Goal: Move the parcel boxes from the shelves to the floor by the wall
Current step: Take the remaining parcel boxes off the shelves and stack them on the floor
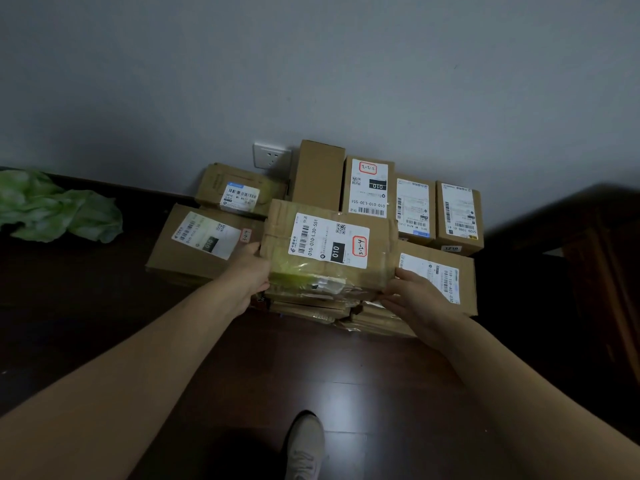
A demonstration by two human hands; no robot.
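A: Fingers (403,274) of the right hand (417,299) and of the left hand (252,271) are curled round the ends of the parcel box (329,247), which is held between them, over the stacked parcels (311,308) by the wall (311,81).
B: It should be lowered level, then released together.

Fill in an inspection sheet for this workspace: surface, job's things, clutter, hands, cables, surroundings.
Surface: dark wooden floor, glossy.
Job's things: parcel boxes piled against the wall; top box, marked 3-2-4, at the pile's front.
Clutter: crumpled green material on the floor, left.
Hands: left hand grips the top box's left side; right hand holds its right corner.
Cables: nothing seen; wall socket has nothing plugged in.
Surroundings: dark wooden furniture at right; a shoe below.
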